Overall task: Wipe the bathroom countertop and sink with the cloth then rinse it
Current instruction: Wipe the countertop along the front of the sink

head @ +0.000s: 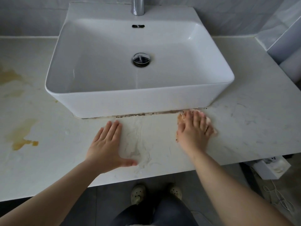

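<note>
A white rectangular sink stands on a pale marble countertop. My right hand lies flat, fingers straight, pressing a small orange-pink cloth onto the counter just in front of the sink's right front corner; most of the cloth is hidden under the hand. My left hand rests flat and open on the counter in front of the sink, holding nothing. A dark grimy line runs along the sink's base. Smeared whitish streaks lie between the hands.
Yellow-brown stains mark the counter's left part. A chrome tap rises behind the basin, and a drain plug sits in its middle. A tiled wall edge juts in at right. A white box and cables lie on the floor.
</note>
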`<state>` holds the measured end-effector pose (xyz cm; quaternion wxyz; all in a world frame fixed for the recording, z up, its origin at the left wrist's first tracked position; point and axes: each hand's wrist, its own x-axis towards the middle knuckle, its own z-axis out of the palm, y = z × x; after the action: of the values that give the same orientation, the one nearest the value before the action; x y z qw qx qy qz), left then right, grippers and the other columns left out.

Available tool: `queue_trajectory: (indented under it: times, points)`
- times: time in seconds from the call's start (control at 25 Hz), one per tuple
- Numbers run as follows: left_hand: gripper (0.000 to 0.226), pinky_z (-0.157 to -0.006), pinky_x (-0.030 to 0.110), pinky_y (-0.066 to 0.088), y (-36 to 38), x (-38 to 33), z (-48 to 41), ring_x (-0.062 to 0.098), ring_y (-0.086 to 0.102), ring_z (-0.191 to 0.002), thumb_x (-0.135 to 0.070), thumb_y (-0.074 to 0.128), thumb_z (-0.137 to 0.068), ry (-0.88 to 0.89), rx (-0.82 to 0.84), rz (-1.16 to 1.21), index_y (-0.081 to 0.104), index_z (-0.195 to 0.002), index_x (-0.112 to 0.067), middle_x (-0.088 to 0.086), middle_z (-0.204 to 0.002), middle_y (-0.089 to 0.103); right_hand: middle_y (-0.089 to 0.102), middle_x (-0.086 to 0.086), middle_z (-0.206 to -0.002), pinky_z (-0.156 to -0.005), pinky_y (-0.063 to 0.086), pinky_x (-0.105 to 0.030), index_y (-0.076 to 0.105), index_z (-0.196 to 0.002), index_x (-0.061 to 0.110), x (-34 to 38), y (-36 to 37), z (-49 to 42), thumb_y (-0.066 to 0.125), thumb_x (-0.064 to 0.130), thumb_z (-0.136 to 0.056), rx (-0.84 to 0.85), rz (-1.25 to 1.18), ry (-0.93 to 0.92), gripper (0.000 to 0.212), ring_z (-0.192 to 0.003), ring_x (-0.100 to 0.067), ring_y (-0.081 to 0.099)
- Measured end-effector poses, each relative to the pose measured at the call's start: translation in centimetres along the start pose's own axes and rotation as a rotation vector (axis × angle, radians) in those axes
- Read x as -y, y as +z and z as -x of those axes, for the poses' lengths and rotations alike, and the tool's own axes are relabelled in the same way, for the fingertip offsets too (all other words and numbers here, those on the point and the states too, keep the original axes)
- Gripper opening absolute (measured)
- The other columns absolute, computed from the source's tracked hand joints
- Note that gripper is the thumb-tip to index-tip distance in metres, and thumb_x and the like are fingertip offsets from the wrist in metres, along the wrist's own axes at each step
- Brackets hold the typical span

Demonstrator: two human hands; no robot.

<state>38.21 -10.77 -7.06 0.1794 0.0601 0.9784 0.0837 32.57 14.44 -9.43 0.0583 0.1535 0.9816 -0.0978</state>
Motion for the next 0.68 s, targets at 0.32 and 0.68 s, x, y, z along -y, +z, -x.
queue_trajectory:
  times: [0.32,0.68]
  points:
    - [0.145,-0.113,0.029,-0.016,0.0,0.0,0.0,0.009,-0.033,-0.132,-0.102,0.013,-0.033,-0.016,-0.003,-0.006,-0.021,-0.144,-0.015,-0.009,-0.141,-0.035,0.054,-0.002,-0.137,-0.102,0.034,-0.059,0.058,-0.128,0.026,7.5,1.9,4.3,0.028,0.043,-0.085,0.067,0.061,-0.667,0.055,-0.130,-0.028,0.047]
    - [0.141,-0.111,0.029,-0.018,-0.1,-0.5,0.0,0.010,-0.035,-0.131,-0.101,0.017,-0.036,-0.035,0.021,-0.060,-0.032,-0.136,-0.015,-0.008,-0.140,-0.038,0.019,-0.001,-0.158,-0.106,0.010,-0.069,0.031,-0.145,0.033,-0.3,0.1,0.9,0.025,0.041,-0.095,-0.035,0.066,-0.208,0.051,-0.146,-0.028,0.010]
